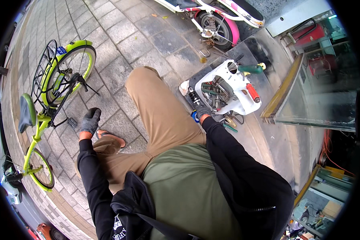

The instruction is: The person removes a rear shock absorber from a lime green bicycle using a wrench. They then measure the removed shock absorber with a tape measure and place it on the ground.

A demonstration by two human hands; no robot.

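My right hand [204, 111], in a grey work glove with an orange cuff, reaches down to the near left edge of a white plastic shell [248, 105] full of loose hand tools. A black coil-spring shock absorber [193, 97] lies against its fingers. Beside that wrist is a blue ring-shaped item [195, 116]. Those fingertips are hidden among the parts. My left hand [91, 121], gloved alike, hangs over the paving left of my knee with its fingers curled in. Its palm is turned from view, so anything inside is hidden.
A lime-green bicycle [38, 132] stands at the left. Ahead is a white and pink scooter [216, 24]. A red-handled tool [252, 93] and a green bottle [250, 69] rest at the shell. A glass door [316, 96] is at the right. My sandalled foot [115, 139] is below.
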